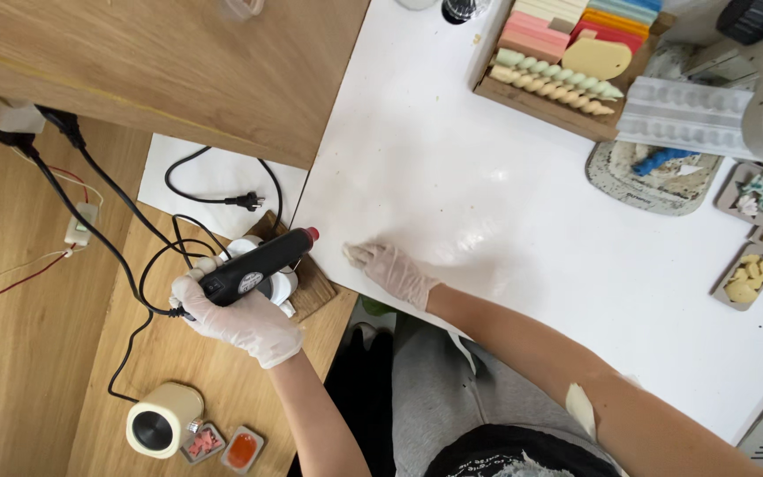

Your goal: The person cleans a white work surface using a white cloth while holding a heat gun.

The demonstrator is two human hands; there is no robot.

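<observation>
Starting at the left: a cream round gadget [163, 420] sits on the wooden side surface with two little square trays [222, 444] of reddish stuff beside it, and black cables [108, 238] loop all around.

Just right of that, the left hand [238, 320], in a thin clear glove, has its grip wrapped tight round a black heat gun [256, 266] with a red nozzle tip. The tool is held over its white stand on a small wooden board [315, 287], nozzle pointing toward the white desk [505, 212].

The right hand [390, 269], also gloved, lies flat on the desk near its edge, fingers loosely spread, holding nothing.

Looks to me like the heat gun is at its stand and the flat hand is smoothing or wiping the desk, so any heating needs the nozzle swung over there, clear of those fingers.

Far right: a tray of pastel blocks and twisted candles [567, 62], then small dishes of yellowish pieces [757, 265].
</observation>
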